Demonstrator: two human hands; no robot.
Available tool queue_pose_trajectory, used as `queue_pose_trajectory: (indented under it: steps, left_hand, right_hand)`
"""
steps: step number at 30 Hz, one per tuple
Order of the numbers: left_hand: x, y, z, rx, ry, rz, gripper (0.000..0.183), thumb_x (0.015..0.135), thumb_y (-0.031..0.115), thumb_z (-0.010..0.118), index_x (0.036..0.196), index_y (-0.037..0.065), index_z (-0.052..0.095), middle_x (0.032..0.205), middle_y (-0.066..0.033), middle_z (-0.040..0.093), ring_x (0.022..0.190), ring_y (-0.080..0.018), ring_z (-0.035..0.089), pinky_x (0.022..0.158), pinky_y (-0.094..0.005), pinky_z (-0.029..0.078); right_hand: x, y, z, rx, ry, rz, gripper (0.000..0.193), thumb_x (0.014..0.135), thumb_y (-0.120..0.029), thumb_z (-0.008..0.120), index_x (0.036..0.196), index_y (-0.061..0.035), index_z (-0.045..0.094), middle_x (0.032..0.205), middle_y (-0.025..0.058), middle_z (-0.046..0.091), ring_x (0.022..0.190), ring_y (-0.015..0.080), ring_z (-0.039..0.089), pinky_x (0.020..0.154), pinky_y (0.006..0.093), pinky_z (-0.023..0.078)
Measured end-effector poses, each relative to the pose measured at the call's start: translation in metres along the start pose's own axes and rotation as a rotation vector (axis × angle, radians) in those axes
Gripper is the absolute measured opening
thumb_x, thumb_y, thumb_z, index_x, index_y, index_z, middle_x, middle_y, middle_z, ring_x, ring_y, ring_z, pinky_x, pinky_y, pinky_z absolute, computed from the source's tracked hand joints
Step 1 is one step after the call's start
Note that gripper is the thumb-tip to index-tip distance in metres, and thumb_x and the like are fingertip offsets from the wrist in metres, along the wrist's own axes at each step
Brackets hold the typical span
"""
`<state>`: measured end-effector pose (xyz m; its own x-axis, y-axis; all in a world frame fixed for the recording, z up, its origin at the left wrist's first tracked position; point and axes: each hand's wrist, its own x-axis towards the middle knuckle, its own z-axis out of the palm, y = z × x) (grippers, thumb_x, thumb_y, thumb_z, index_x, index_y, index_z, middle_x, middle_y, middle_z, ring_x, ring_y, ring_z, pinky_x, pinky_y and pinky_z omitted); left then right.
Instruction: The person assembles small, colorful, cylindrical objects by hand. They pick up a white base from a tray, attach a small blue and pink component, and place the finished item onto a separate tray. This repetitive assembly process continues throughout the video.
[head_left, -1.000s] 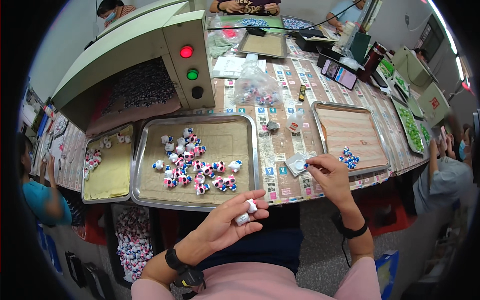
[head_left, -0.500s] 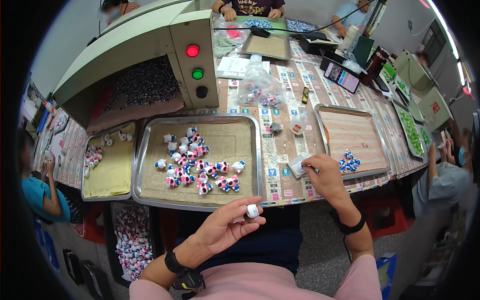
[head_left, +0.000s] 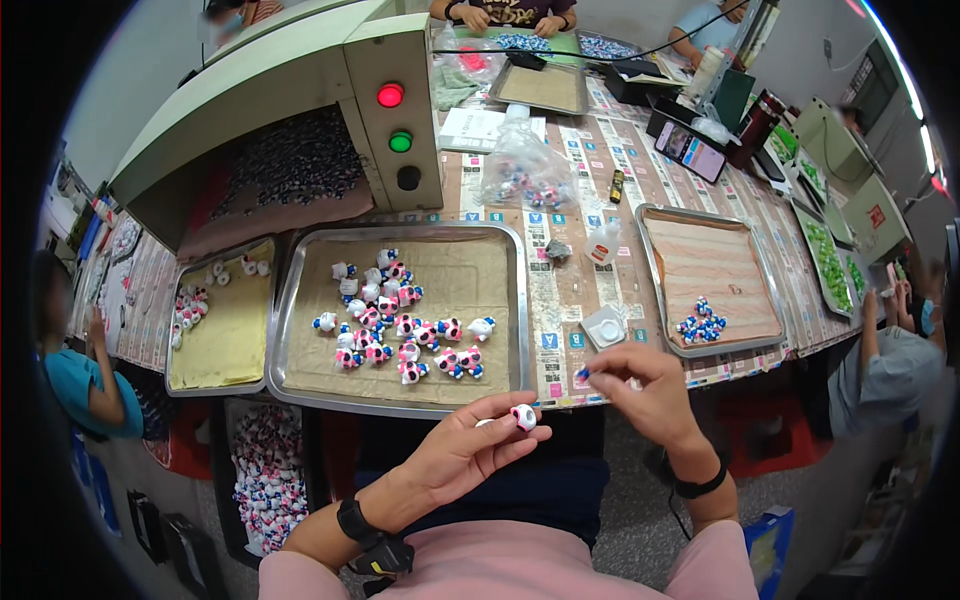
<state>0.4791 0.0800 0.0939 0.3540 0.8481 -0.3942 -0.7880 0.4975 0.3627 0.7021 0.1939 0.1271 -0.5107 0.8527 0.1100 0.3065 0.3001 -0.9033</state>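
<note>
My left hand [head_left: 472, 446] is held palm up in front of the table edge, its fingers closed round a small white toy head [head_left: 523, 417] with a dark spot and a pink edge showing. Another white bit shows between the fingers, too covered to name. Just to the right, my right hand [head_left: 648, 394] pinches a small blue toy piece [head_left: 582, 374] at its fingertips, apart from the head. Beyond that hand lies a small white square dish [head_left: 605, 328] with a round middle. A large metal tray [head_left: 470, 397] holds several white, pink and blue toy figures [head_left: 408, 326].
A lined tray [head_left: 705, 262] on the right holds blue and pink pieces [head_left: 702, 322]. The yellow-lined tray [head_left: 220, 350] stands left, under a conveyor machine [head_left: 395, 60] with lit buttons. A white bottle [head_left: 602, 242] and a plastic bag [head_left: 525, 170] stand farther back. Other people sit around the table.
My right hand has left the white dish and come nearer my left hand, the blue piece now showing at its fingertips. In my left hand the white head has turned.
</note>
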Motion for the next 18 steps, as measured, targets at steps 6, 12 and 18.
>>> queue_pose_trajectory:
  steps: [6,12,18]
  left_hand:
    - [0.001,-0.005,-0.001,0.1,-0.033,0.017,0.039,0.095,0.01,0.058,0.132,0.002,0.049,0.116,-0.0109,0.061,0.107,-0.0211,0.063,0.08,-0.0263,0.059]
    - [-0.001,-0.006,0.002,0.148,-0.016,0.019,0.037,0.093,0.008,0.06,0.129,0.003,0.052,0.114,-0.009,0.062,0.104,-0.0174,0.063,0.078,-0.0244,0.057]
    - [-0.004,-0.009,0.001,0.221,0.033,0.04,0.035,0.091,0.007,0.063,0.124,0.001,0.057,0.109,-0.01,0.065,0.101,-0.0188,0.065,0.077,-0.0251,0.057]
  right_hand:
    - [-0.028,-0.013,0.025,0.46,-0.091,0.095,0.017,0.085,-0.003,0.07,0.101,0.0012,0.069,0.099,0.0075,0.065,0.084,0.0092,0.062,0.071,0.0202,0.05]
    - [-0.03,-0.011,0.036,0.454,-0.092,0.128,0.017,0.085,-0.005,0.07,0.101,0.0014,0.069,0.097,0.0074,0.065,0.082,0.0092,0.063,0.07,0.02,0.051]
    - [-0.031,-0.011,0.036,0.369,-0.141,0.069,0.016,0.085,-0.005,0.071,0.1,-0.0013,0.071,0.093,0.0074,0.067,0.078,0.0087,0.062,0.066,0.0204,0.05]
